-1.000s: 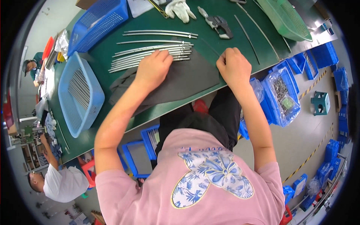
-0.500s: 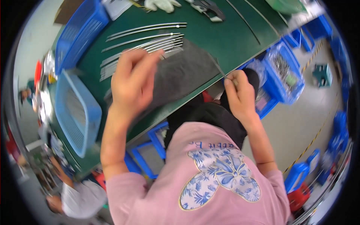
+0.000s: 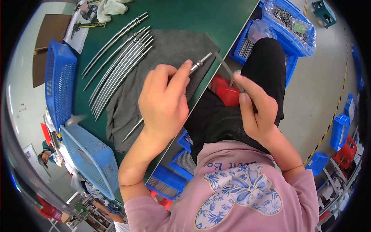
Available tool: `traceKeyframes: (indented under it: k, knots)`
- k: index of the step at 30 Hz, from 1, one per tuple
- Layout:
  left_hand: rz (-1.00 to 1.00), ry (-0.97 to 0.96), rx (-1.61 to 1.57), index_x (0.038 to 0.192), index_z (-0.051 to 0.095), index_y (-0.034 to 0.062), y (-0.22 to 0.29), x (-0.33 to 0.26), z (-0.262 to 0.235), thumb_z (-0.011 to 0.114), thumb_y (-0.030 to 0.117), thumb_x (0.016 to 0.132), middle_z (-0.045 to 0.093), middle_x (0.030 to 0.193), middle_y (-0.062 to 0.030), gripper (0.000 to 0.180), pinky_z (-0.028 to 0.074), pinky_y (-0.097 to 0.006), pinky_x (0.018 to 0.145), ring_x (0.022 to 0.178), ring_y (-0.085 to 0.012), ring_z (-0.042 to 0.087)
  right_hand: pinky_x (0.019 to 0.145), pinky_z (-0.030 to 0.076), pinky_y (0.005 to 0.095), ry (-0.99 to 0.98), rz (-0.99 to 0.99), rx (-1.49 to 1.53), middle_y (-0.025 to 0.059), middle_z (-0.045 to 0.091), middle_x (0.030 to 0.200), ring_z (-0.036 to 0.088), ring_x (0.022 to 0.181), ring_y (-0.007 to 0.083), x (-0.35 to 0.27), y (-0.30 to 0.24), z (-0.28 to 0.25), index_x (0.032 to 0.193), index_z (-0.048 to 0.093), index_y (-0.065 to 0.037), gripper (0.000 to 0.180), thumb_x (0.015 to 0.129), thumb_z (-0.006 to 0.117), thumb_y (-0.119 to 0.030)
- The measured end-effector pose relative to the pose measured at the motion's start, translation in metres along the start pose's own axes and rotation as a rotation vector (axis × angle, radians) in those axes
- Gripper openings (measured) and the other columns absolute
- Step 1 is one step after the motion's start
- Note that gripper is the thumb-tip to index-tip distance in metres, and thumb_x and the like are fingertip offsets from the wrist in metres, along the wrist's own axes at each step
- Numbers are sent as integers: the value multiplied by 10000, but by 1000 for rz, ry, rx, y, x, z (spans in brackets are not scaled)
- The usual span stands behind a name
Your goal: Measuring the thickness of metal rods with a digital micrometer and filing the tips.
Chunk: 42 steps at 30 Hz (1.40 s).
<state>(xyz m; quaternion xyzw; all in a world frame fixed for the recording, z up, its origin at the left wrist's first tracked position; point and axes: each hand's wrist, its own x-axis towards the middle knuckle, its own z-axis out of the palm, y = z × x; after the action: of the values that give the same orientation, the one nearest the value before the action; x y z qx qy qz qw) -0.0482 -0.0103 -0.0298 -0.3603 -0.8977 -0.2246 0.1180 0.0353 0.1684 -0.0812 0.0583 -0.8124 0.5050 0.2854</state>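
My left hand (image 3: 164, 102) is closed around a slim silver metal rod (image 3: 196, 66). The rod's stepped, collared end sticks out past the fingertips near the table edge; its thin other end shows beyond the wrist, above a grey cloth (image 3: 176, 42). In my right hand (image 3: 258, 110), a thin flat grey strip (image 3: 224, 63) is pinched between thumb and fingers. The strip points up toward the rod's collared end, with a small visible gap between them. Several similar silver rods (image 3: 116, 60) lie side by side, partly on the cloth and partly on the green table (image 3: 177, 13).
Blue baskets (image 3: 58, 81) stand along the table's left side, near a caliper (image 3: 91, 25) and a white glove (image 3: 110, 9). Blue bins (image 3: 288, 23) with metal parts stand right of my leg. More bins (image 3: 166, 179) sit below the table edge, and a red stool (image 3: 224, 91) is underneath.
My left hand, blurred and with no rod visible before, now holds one over the cloth. The right hand still grips the strip, now nearer the left. The whole view has turned and shifted.
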Motion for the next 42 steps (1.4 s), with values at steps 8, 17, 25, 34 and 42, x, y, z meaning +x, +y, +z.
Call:
traceKeyframes:
  k: [8,17,25,34,42]
  knots:
    - [-83,32,-141,1011,646,19,1,1,-12,638,-66,684,508,736,-83,337,418,-315,553,636,-238,513,450,361,271,-273,88,-275,91,426,570,428,451,178,16,-15,-16,1177,589,-25,519,694,489,138]
    - [34,28,-22,967,675,66,9,2,3,662,-31,645,519,749,-40,337,415,-298,524,639,-192,504,417,381,282,-126,96,-112,49,405,543,425,428,171,2,-12,-22,1192,590,-55,563,653,543,102]
    - [24,63,-84,878,678,57,6,7,10,714,24,655,522,727,-32,228,396,-290,493,594,-179,491,390,362,269,-174,62,-130,39,368,529,401,410,154,-1,-13,-9,1192,588,-44,575,635,548,93]
    - [27,156,-127,787,654,55,1,6,18,735,28,647,524,688,-36,164,387,-292,477,564,-183,487,369,326,275,-188,34,-163,29,294,528,350,377,151,-10,-12,-8,1161,610,-36,572,607,541,88]
    - [-3,143,-172,779,649,51,0,8,18,738,21,639,527,688,-40,169,389,-296,471,566,-188,497,371,325,277,-206,32,-179,28,294,529,350,378,149,-7,-13,-12,1156,612,-31,566,606,543,86]
